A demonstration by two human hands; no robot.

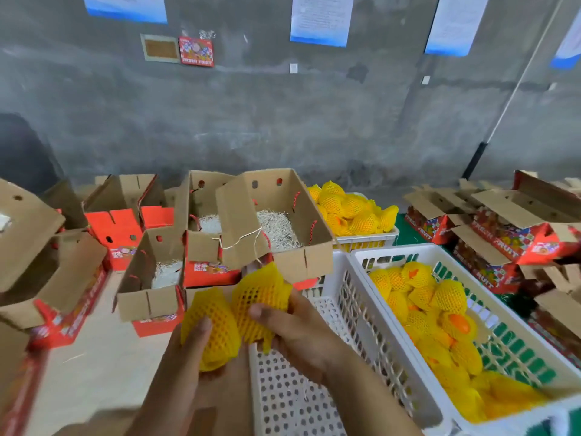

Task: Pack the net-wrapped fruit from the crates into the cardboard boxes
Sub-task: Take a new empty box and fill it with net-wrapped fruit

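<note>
My left hand (191, 366) grips one fruit wrapped in yellow foam net (211, 328). My right hand (292, 328) grips a second net-wrapped fruit (261, 297) just to its right, and the two fruits touch. Both are held above the near edge of an empty white crate (283, 388). To the right, a white crate (509, 313) holds several net-wrapped fruits (424, 300). A further white crate (364, 239) at the back is heaped with more. Open cardboard boxes lined with pale straw stand ahead: a large one (283, 228), one behind it (201, 215), and a smaller one (154, 272).
More open red-and-brown cardboard boxes stand at the left (47, 262) and are piled at the right (503, 228). A grey concrete wall with paper notices (320, 17) rises behind. Bare pale table surface (94, 357) lies at the lower left.
</note>
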